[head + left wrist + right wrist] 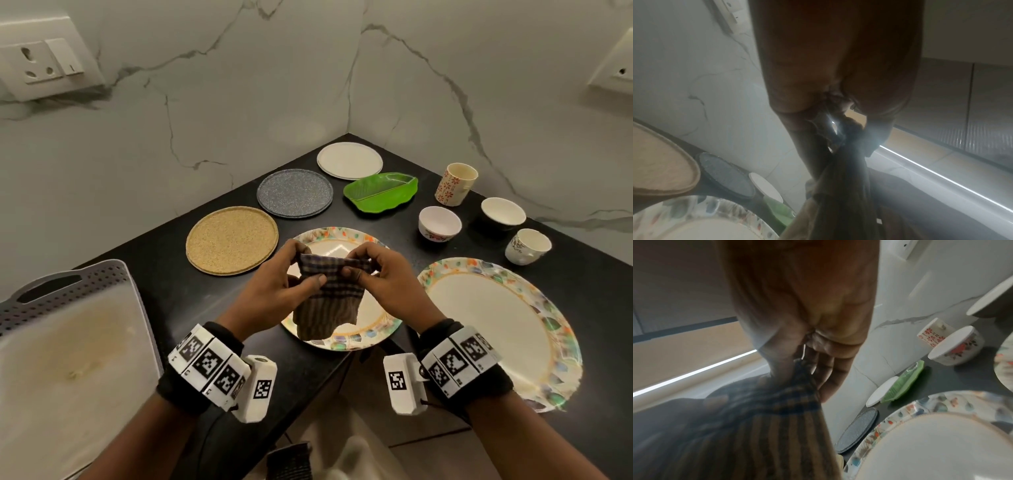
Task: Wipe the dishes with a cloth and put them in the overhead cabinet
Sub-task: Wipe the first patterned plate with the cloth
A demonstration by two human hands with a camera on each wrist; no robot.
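- Both hands pinch the top edge of the cloth [329,294]: the left hand [274,291] at one corner, the right hand [387,281] at the other, close together, thumbs pressed on the fabric.
- The cloth hangs just above the flowered plate [373,337], which lies flat on the desk [582,291]; whether its lower hem touches the plate I cannot tell.
- Beside that plate: a bigger flowered plate [496,329] and a grey tray [68,342].
- Beyond it: a cork plate [232,240], a speckled plate [294,192], a white plate [349,161], a green dish [380,193], three bowls and a mug [455,183].
- Judgement: every dish sits on the desk, none put away, so the task looks barely begun; wiping and all shelving remain.
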